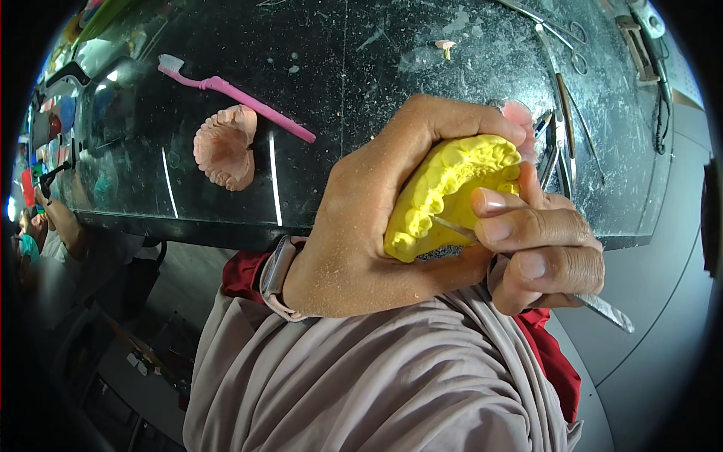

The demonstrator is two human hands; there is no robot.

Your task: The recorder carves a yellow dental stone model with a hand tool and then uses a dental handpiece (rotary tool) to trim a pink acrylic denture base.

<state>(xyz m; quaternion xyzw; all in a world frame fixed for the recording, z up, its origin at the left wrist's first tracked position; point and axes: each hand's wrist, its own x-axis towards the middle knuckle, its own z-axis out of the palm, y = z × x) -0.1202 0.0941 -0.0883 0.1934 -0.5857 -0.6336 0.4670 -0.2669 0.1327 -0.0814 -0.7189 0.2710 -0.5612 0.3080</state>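
My left hand is wrapped round a yellow dental cast, its row of teeth facing up. In my right hand is a thin metal carving tool, pinched between the fingers. Its narrow tip touches or lies very close to the inner side of the cast's teeth, and its flat end sticks out past the right hand. Part of the handle is hidden by my fingers. Beyond the cast, a pink piece that looks like wax or a base plate lies on the table, partly covered by my left hand.
On the dark, dusty glass table lie a pink toothbrush and a pinkish dental cast at left. Several metal hand tools, scissors and a small pink-and-yellow bit are at right. Another person's arm shows far left.
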